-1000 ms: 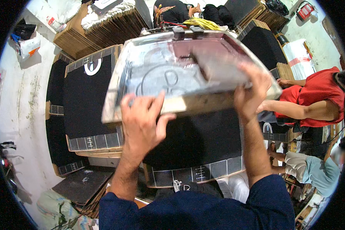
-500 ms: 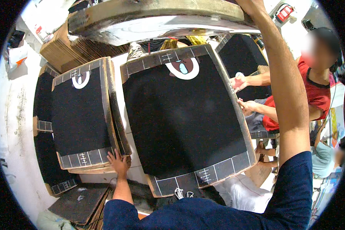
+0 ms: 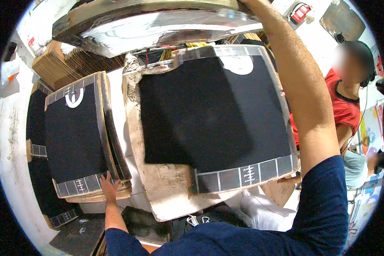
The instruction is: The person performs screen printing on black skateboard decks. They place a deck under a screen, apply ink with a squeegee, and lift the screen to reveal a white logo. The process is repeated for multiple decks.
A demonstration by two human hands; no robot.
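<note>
My left hand (image 3: 109,186), fingers spread, rests on the near right corner of a stack of boards (image 3: 68,187); the top one bears black fabric (image 3: 74,145) with a white-ringed print. My right arm reaches up to the far side, where my right hand (image 3: 251,2) is at a large raised frame (image 3: 166,25); its fingers are cut off by the view's edge. In the middle, a board (image 3: 264,168) with black fabric and a white print (image 3: 239,65) lies off-centre to the right on a stained beige base (image 3: 170,192). A co-worker's hand (image 3: 289,180) is at its near right corner.
A co-worker in a red top (image 3: 347,102) is at the right, partly behind my raised arm. Cardboard boards (image 3: 79,64) are stacked at the far left. A white bag (image 3: 264,209) lies near the front, and a red fire extinguisher (image 3: 300,13) is at the far right.
The middle board has shifted right, baring the beige base on its left. The co-worker's hands have moved from its right edge. My left hand stays on the stack; the view has turned slightly.
</note>
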